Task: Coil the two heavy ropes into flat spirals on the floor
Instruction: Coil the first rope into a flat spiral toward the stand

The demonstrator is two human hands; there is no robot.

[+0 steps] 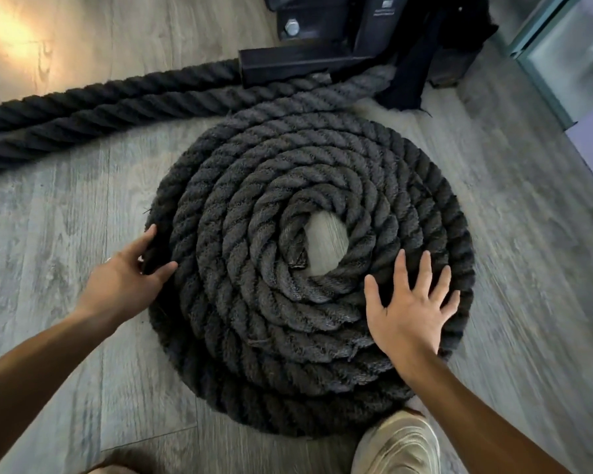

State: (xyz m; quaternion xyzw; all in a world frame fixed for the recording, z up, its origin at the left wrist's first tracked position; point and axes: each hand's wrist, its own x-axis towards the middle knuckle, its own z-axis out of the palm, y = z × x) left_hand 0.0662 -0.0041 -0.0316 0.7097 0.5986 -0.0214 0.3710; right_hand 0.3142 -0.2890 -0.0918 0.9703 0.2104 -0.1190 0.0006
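Evidently heavy, stiff and coarse: the coiled rope (308, 275) lies flat on the wood-look floor (65, 206), with loose rope (83, 111) trailing away left from the black steel anchor base (322, 59). Best gripped at the outer turn. That turn is pinched by the left hand (131, 278). The right hand (411, 309) is spread flat, fingers straight, pressed on the near-right turns.

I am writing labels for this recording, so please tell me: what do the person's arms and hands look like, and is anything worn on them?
Both forearms are bare, no sleeves in view. The left hand and right hand wear no gloves, and no watch shows.
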